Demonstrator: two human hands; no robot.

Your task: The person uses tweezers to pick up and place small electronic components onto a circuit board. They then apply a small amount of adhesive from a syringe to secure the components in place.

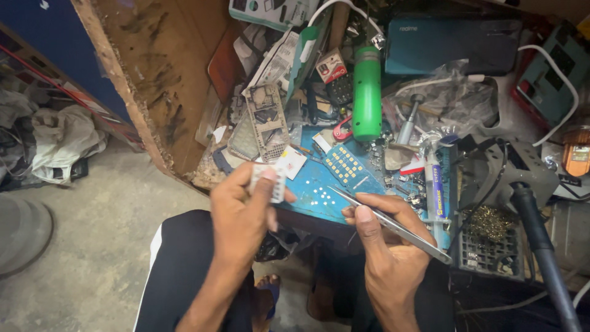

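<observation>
My left hand pinches a small white, ridged plastic phone part between thumb and fingers, held just above the near edge of a blue work mat. My right hand grips metal tweezers; their closed tips point left toward the white part, a short gap away. Whether the tips hold anything is too small to tell. On the mat behind lie a blue keypad board and a phone frame.
A green cylinder stands on its side at the back, beside a teal phone box. A syringe tube, a brass-wool tip cleaner and a black hose crowd the right. Concrete floor lies left.
</observation>
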